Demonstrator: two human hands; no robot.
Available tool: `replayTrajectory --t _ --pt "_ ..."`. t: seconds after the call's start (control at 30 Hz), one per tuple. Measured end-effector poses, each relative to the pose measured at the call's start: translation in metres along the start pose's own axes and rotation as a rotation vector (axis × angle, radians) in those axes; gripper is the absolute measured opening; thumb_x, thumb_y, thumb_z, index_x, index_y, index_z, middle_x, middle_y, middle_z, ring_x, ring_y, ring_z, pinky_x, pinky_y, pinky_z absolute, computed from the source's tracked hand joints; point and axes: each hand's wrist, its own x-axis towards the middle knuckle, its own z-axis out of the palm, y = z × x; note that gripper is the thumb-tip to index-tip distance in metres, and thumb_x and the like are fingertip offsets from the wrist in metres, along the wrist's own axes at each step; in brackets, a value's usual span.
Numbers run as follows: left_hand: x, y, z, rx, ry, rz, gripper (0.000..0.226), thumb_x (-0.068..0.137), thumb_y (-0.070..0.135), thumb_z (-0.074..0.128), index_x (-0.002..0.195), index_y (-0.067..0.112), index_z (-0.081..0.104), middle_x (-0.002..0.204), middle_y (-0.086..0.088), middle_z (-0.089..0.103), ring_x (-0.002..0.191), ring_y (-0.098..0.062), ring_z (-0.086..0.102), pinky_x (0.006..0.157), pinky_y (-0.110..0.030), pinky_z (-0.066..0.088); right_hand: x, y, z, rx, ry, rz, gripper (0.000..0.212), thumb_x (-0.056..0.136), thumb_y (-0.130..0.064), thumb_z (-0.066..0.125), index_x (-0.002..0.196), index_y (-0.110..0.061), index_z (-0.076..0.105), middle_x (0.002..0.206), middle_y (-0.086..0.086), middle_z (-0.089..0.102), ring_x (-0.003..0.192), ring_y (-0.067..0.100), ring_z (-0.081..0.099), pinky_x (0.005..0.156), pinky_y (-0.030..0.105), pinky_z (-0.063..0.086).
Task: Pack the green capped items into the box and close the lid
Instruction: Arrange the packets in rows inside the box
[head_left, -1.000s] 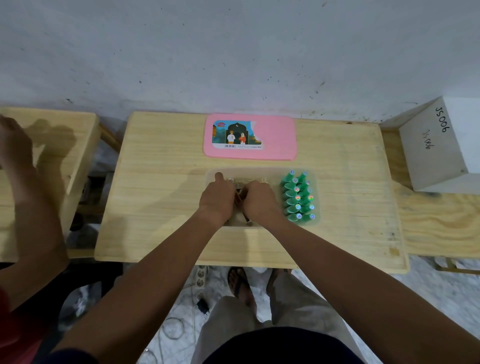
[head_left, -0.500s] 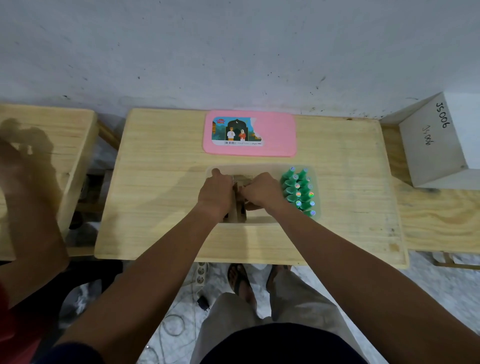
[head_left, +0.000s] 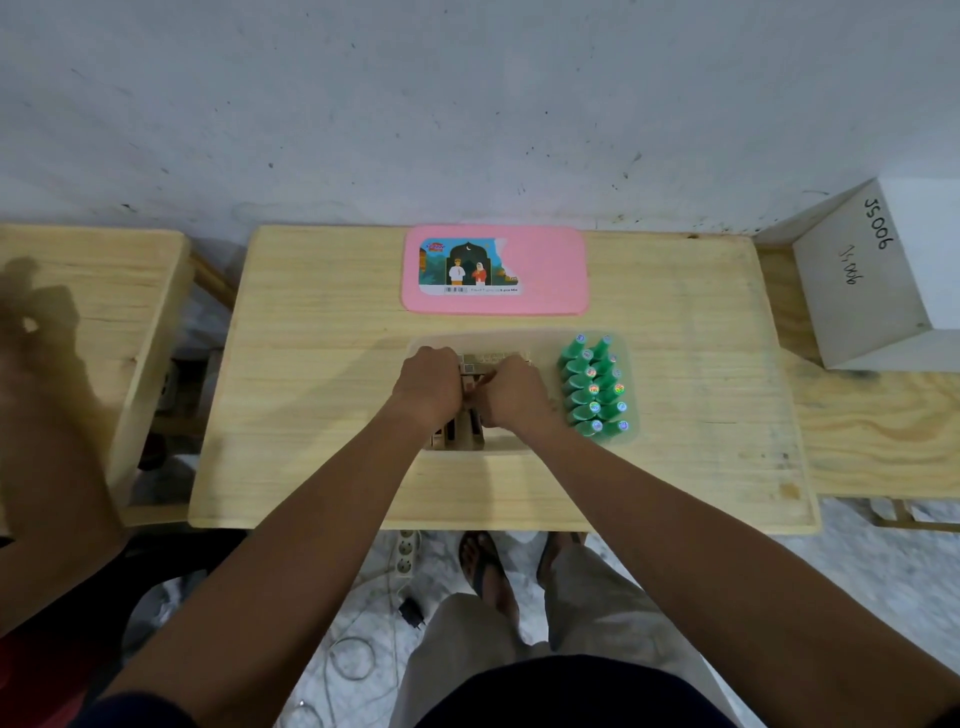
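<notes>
Green capped items (head_left: 595, 388) in box (head_left: 631, 436), just beside right hand (head_left: 511, 397)

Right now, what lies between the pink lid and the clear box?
Only a bare strip of the wooden table separates the pink lid from the clear box, as the head view shows.

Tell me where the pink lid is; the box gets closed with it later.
In the head view the pink lid lies flat at the table's far edge by the wall, just beyond the clear box.
</notes>
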Motion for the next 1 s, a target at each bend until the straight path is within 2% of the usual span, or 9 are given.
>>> replayTrajectory --t 0.13,0.3,0.4,0.53,0.63,0.7,0.77,0.87,1.0 --pt "-0.002 -0.001 -0.001 -0.003 -0.007 -0.018 0.013 0.089 -0.001 0.048 0.09 0.006 0.058 0.101 -0.018 0.062 0.075 -0.028 0.053 0.063 -0.032 0.042 -0.002 0.005 0.005 0.07 -0.002 0.009 0.016 0.069 -0.019 0.069 0.065 -0.004 0.073 0.06 0.012 0.07 0.066 0.028 0.073 0.063 0.035 0.058" --pt "-0.002 -0.01 0.001 -0.035 -0.06 -0.056 0.006 0.084 0.002 0.057 0.085 0.008 0.055 0.096 -0.016 0.063 0.069 -0.025 0.052 0.058 -0.032 0.043 0.002 0.008 0.017 0.124 -0.005 -0.014 0.017 0.071 -0.021 0.07 0.058 -0.009 0.068 0.057 0.012 0.068 0.061 0.031 0.071 0.064 0.046 0.062" --pt "-0.001 -0.014 -0.009 -0.08 -0.129 -0.089 0.021 0.074 0.005 0.071 0.093 0.006 0.062 0.091 -0.013 0.064 0.075 -0.028 0.059 0.057 -0.031 0.045 0.009 0.006 0.017 0.184 -0.039 -0.012 0.021 0.075 -0.019 0.069 0.058 -0.008 0.068 0.055 0.014 0.066 0.052 0.029 0.066 0.06 0.049 0.061" --pt "0.001 -0.015 -0.007 -0.193 -0.118 -0.081 0.019 0.077 0.005 0.065 0.096 0.004 0.063 0.097 -0.017 0.066 0.083 -0.033 0.064 0.055 -0.029 0.043 0.015 0.012 -0.006 -0.039 0.148 -0.235 0.015 0.081 -0.019 0.064 0.07 -0.014 0.073 0.068 0.01 0.07 0.066 0.027 0.066 0.061 0.031 0.052" --pt "-0.003 -0.013 -0.001 -0.267 0.026 -0.095 0.031 0.084 0.012 0.065 0.115 0.005 0.065 0.114 -0.017 0.064 0.101 -0.036 0.063 0.075 -0.035 0.05 0.022 0.019 -0.022 -0.289 0.219 -0.44 0.017 0.085 -0.013 0.059 0.089 -0.014 0.075 0.086 0.009 0.072 0.081 0.03 0.065 0.065 0.032 0.047" --pt "-0.009 -0.01 0.003 -0.323 0.113 -0.082 0.03 0.083 0.02 0.07 0.109 0.006 0.069 0.108 -0.014 0.068 0.097 -0.033 0.065 0.078 -0.035 0.053 0.023 0.021 -0.023 -0.516 0.192 -0.555 0.016 0.086 -0.012 0.056 0.089 -0.015 0.071 0.089 0.009 0.067 0.084 0.032 0.062 0.06 0.032 0.038" --pt "-0.015 -0.003 0.007 -0.347 0.135 -0.077 0.023 0.078 0.022 0.072 0.098 0.01 0.073 0.092 -0.01 0.072 0.086 -0.029 0.068 0.071 -0.033 0.055 0.021 0.023 -0.024 -0.673 0.221 -0.641 0.014 0.087 -0.013 0.057 0.091 -0.017 0.069 0.09 0.006 0.066 0.085 0.031 0.062 0.057 0.032 0.036" --pt "-0.018 0.002 0.008 -0.365 0.11 -0.103 0.021 0.071 0.019 0.072 0.091 0.014 0.072 0.081 -0.006 0.07 0.077 -0.027 0.067 0.062 -0.031 0.053 0.019 0.022 -0.026 -0.775 0.245 -0.669 0.019 0.088 -0.01 0.058 0.101 -0.017 0.068 0.099 0.006 0.065 0.092 0.03 0.061 0.059 0.032 0.038" --pt "-0.019 0.003 0.006 -0.41 0.114 -0.139 0.025 0.067 0.014 0.069 0.092 0.013 0.071 0.083 -0.008 0.069 0.077 -0.03 0.066 0.069 -0.037 0.059 0.017 0.02 -0.024 -0.852 0.22 -0.619 0.023 0.087 -0.002 0.052 0.102 -0.009 0.068 0.102 0.011 0.063 0.095 0.032 0.061 0.064 0.035 0.04"
